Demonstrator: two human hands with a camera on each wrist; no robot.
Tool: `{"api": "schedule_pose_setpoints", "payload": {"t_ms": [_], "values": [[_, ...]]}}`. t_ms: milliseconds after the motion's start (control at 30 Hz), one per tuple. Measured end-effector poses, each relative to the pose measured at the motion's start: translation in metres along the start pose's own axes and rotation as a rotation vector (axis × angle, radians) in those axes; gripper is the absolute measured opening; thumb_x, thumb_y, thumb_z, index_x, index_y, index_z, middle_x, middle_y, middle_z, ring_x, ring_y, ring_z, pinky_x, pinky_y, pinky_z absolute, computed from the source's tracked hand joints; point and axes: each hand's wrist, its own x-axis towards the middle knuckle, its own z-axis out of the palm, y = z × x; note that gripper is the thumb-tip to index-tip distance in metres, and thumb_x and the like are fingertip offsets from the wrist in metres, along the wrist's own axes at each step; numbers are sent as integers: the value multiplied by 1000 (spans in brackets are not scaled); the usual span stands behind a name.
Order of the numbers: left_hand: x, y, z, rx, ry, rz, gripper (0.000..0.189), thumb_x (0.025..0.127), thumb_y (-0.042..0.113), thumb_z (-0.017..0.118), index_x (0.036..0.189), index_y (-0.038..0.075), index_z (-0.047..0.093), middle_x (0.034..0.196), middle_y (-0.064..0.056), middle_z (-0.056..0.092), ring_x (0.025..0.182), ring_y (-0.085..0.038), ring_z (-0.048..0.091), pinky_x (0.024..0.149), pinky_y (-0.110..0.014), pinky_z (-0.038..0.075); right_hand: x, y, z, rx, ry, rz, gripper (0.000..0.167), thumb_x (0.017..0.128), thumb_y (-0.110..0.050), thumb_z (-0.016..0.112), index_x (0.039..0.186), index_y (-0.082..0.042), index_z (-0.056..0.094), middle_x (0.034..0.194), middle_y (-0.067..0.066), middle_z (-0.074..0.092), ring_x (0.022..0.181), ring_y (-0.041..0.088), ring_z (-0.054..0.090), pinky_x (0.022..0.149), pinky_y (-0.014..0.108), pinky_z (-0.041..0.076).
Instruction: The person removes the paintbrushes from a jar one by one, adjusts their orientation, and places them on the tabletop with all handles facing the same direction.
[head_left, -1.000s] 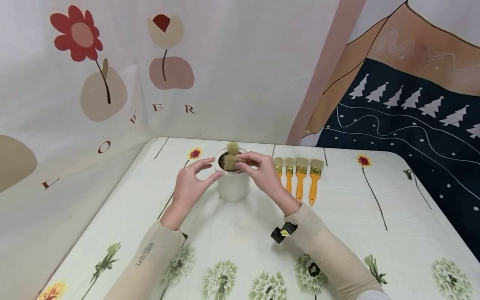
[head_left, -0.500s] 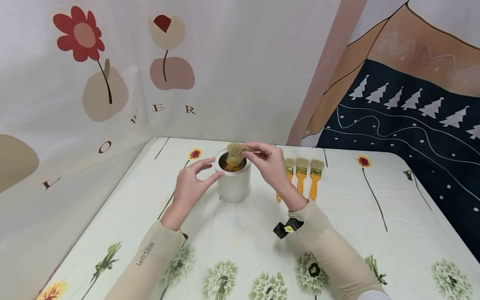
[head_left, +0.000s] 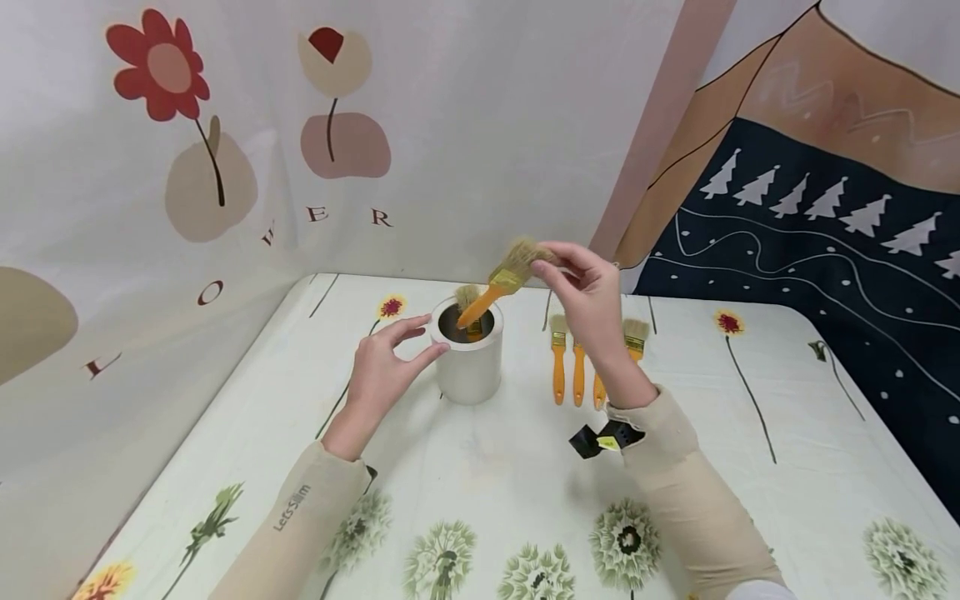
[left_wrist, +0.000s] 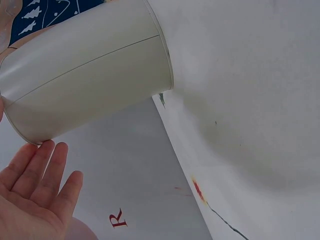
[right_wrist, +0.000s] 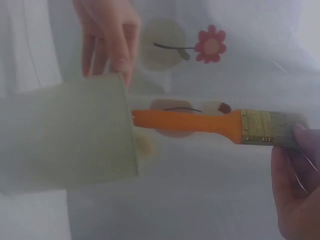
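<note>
In the head view my right hand (head_left: 588, 292) pinches the bristles of a paintbrush (head_left: 504, 282) with an orange handle and brass-coloured ferrule. The brush is tilted, its handle end down at the mouth of a white cylindrical canister (head_left: 468, 375). Another paintbrush (head_left: 468, 297) stands in the canister, bristles up. My left hand (head_left: 378, 367) touches the canister's rim with thumb and fingertips. Its fingers are fairly straight in the left wrist view, where the canister (left_wrist: 90, 70) appears sideways. The right wrist view shows the held paintbrush (right_wrist: 190, 121) just beyond the canister's rim.
Several more orange paintbrushes (head_left: 558, 358) lie in a row right of the canister, partly hidden by my right hand and wrist. A flower-patterned cloth (head_left: 480, 492) covers the table. Behind it hangs a printed curtain (head_left: 480, 167).
My right hand has moved up and to the right, drawing the paintbrush most of the way out of the canister. The left hand and canister have stayed in place.
</note>
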Motion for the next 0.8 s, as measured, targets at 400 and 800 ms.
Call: {"api": "schedule_pose_setpoints", "payload": {"t_ms": [400, 800], "values": [[0, 1, -1, 10, -2, -14, 55, 80, 33, 85, 129, 15, 69, 122, -9, 73, 112, -26, 70, 106, -49, 47, 11, -8, -48, -43, 139, -38, 18, 93, -2, 67, 110, 4, 71, 92, -16, 71, 82, 3, 68, 79, 14, 56], [0, 1, -1, 12, 3, 1, 54, 80, 33, 85, 128, 15, 69, 122, -8, 73, 111, -25, 71, 105, -48, 48, 12, 4, -105, -97, 241, 78, 17, 93, -8, 69, 109, -11, 73, 98, -12, 74, 85, 5, 69, 80, 12, 55]]}}
